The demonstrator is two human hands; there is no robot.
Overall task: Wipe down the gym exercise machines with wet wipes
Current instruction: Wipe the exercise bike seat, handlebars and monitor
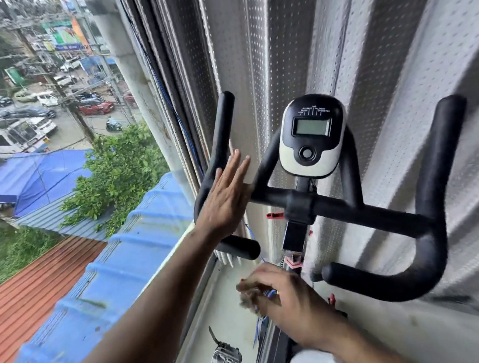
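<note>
An exercise bike's black foam handlebar (375,215) crosses the view, with a black and white console (311,137) above its middle. My left hand (228,193) lies flat, fingers straight, against the left upright grip (221,132). It presses a white wipe (243,167) that shows just beyond the fingertips. My right hand (284,299) hovers lower, in front of the bike's stem (295,234). It is blurred, its fingers curl downward, and something greyish shows at the fingertips. I cannot make out whether it holds anything.
A pale dotted curtain (378,46) hangs right behind the handlebar. On the left, a window (61,136) looks onto a street far below. A metal pedal (225,361) and a blue cable (258,331) sit by the ledge (226,308) at the bottom.
</note>
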